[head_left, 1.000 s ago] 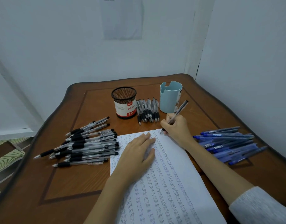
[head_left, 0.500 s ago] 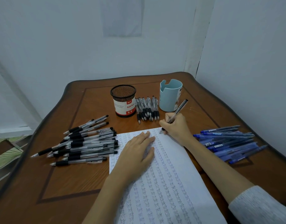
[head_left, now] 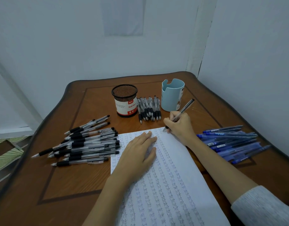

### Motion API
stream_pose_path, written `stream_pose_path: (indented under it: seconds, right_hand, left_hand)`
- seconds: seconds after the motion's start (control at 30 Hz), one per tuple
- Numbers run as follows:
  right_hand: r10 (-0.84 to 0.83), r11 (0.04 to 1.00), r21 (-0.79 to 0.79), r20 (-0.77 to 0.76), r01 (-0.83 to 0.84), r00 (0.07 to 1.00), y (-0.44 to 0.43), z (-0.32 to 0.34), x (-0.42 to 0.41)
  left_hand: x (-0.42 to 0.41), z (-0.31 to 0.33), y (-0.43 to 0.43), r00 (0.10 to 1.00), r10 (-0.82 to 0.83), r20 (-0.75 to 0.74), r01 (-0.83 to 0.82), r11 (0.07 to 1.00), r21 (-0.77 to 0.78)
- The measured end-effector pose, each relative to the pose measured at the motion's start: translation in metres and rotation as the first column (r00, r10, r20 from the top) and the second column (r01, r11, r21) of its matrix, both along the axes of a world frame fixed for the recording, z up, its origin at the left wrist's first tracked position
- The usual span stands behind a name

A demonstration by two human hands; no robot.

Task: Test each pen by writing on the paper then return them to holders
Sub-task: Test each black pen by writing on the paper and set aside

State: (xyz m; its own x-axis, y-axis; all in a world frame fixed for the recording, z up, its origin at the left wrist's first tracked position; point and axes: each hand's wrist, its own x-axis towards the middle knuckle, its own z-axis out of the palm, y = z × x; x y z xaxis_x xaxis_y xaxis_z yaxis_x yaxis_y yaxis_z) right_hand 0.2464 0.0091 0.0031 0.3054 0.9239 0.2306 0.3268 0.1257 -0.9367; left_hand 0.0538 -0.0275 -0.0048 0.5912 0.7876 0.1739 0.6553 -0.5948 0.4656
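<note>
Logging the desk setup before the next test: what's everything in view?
table: one, brown wood, under everything
paper: one, white, rows of "test", front centre
mesh holder: one, black with red-and-white label, back centre
cup holder: one, light blue, right of mesh holder
black-grip pens: large pile, clear and black, left of paper
row of pens: several, black grips, between the holders
blue pens: pile, blue, right of paper
wall sheet: one, pale, back wall
left hand: one, flat on paper
right hand: one, grips clear pen, tip at paper's top edge
</note>
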Motion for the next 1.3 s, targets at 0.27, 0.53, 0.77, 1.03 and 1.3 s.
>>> stream_pose_path:
  seconds: [0.27,0.53,0.77,1.03,1.3]
  right_hand:
    - [0.027,0.999,-0.024,0.039,-0.026,0.999,0.0008,-0.001,-0.0017]
    - [0.013,1.0,-0.016,0.044,-0.013,0.999,0.0021,-0.0033,-0.0003]
    - [0.018,1.0,0.008,0.055,-0.018,0.998,0.0016,-0.0042,-0.0002]
    - [-0.013,0.999,-0.044,-0.225,0.004,0.974,0.0009,0.0005,0.0018]
    - [0.055,0.997,0.055,-0.176,-0.046,0.983,-0.0021,-0.0005,-0.0018]
  left_hand:
    - [-0.0002,-0.0003,0.0,1.0,0.001,0.0,-0.001,1.0,-0.003]
    - [0.0,-0.0009,0.0003,1.0,-0.002,0.003,0.002,1.0,0.005]
    - [-0.0005,-0.0006,0.0004,1.0,-0.001,0.001,0.001,1.0,0.01]
    - [-0.0012,0.0009,-0.0017,1.0,-0.002,0.015,0.001,1.0,0.01]
    - [-0.0022,0.0027,0.0001,0.998,0.061,0.009,-0.061,0.998,0.024]
